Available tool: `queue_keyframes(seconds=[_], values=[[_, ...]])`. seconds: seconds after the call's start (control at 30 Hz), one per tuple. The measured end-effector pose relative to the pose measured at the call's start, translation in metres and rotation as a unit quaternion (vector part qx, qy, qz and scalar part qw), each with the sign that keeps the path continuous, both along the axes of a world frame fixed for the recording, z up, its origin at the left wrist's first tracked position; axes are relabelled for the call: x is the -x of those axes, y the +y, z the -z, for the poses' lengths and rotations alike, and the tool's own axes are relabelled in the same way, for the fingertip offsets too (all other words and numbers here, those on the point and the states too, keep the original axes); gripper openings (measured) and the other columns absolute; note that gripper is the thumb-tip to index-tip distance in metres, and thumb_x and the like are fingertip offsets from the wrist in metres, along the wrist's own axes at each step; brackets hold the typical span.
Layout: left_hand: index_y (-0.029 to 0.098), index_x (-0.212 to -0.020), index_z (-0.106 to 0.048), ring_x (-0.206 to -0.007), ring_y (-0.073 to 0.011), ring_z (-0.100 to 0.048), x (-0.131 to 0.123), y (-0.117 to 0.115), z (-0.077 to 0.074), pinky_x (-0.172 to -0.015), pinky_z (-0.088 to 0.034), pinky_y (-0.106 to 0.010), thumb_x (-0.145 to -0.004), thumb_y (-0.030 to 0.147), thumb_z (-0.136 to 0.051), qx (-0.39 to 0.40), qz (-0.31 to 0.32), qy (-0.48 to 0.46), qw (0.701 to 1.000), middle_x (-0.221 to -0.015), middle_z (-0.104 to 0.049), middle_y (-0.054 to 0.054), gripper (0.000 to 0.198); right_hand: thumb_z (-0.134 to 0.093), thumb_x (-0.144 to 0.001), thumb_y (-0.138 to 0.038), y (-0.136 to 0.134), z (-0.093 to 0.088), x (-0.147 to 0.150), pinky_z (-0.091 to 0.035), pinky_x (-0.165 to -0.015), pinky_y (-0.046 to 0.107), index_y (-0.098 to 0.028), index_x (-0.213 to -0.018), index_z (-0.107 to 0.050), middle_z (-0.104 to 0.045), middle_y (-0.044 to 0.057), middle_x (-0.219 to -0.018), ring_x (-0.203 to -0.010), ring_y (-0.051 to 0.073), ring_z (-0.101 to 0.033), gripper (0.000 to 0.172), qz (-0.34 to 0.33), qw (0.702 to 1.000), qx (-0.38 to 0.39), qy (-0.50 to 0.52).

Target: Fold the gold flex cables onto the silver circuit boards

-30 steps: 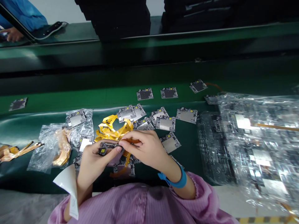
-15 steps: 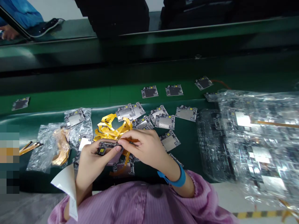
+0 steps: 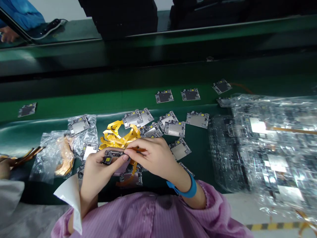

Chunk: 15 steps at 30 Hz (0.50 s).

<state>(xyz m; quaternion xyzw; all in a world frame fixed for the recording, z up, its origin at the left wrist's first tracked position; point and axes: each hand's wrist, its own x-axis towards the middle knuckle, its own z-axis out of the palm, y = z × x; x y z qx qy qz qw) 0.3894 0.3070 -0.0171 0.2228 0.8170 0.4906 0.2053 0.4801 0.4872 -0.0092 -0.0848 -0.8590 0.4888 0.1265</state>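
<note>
"Board (image 3: 108, 160) first: where is it?"

"Pinched in the left hand (image 3: 99, 170), near the body, raised over the bench (image 3: 201, 152). Thumb and fingers are closed on it, and its upper edge runs left to right."

"And the right hand (image 3: 152, 156)?"

"At the board's right end, thumb and forefinger closed on an orange strip (image 3: 141, 149). The strip points rightward from that pinch, roughly in line with the board's edge."

"Do strip and board touch?"

"Can't tell; fingertips cover the spot. The right fingertips are the nearer to that corner, the left thumb just beside them."

"What's around?"

"Just beyond, a yellow heap (image 3: 116, 138); loose boards (image 3: 197, 120) to the right; a bag (image 3: 44, 158) to the left; clear packs (image 3: 274, 165) farther right. On the far side, a green belt (image 3: 99, 103) carries more boards. At the left edge, another person's hand (image 3: 4, 169), blurred."
</note>
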Motion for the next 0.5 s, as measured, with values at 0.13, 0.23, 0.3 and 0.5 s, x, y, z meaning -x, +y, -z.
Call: queue_keyframes(seconds=[0.13,0.23,0.3,0.5], values=[[0.023,-0.088,-0.077,-0.071,-0.0146,-0.071,0.0001,-0.0011,0.0024,-0.067,-0.058,-0.020,-0.077,0.033,-0.081,0.011,0.002,-0.003,1.000,-0.082,-0.078,0.003,0.015,-0.060,-0.095,-0.037,0.0015,-0.0003,-0.0004,-0.043,-0.065,0.024,-0.023,-0.090,-0.073,-0.076,-0.002,-0.086,-0.073,0.012,-0.067,0.019,-0.008,1.000,-0.024,-0.003],[0.023,-0.088,-0.077,-0.070,-0.0148,-0.071,-0.0009,-0.0016,0.0029,-0.064,-0.057,-0.020,-0.076,0.034,-0.081,0.022,0.006,-0.001,1.000,-0.082,-0.078,0.003,0.016,-0.063,-0.093,-0.033,0.0032,-0.0020,-0.0001,-0.040,-0.063,0.024,-0.024,-0.089,-0.072,-0.075,-0.004,-0.080,-0.067,0.011,-0.064,0.014,-0.017,0.999,-0.048,-0.016],[0.023,-0.086,-0.077,-0.068,-0.0147,-0.071,-0.0018,-0.0008,0.0017,-0.064,-0.057,-0.020,-0.076,0.034,-0.081,0.029,0.009,0.009,1.000,-0.081,-0.078,0.003,0.016,-0.063,-0.093,-0.031,0.0041,-0.0036,0.0004,-0.038,-0.062,0.024,-0.023,-0.087,-0.072,-0.074,-0.005,-0.077,-0.064,0.010,-0.062,0.012,-0.022,0.998,-0.058,-0.029],[0.024,-0.082,-0.077,-0.067,-0.0144,-0.071,0.0016,0.0061,-0.0004,-0.065,-0.057,-0.019,-0.079,0.034,-0.078,0.030,0.034,0.042,0.998,-0.077,-0.077,0.003,0.011,-0.065,-0.092,-0.031,0.0078,-0.0005,0.0024,-0.038,-0.062,0.024,-0.024,-0.088,-0.073,-0.073,-0.005,-0.077,-0.064,0.010,-0.061,0.011,-0.040,0.998,-0.040,-0.040]])
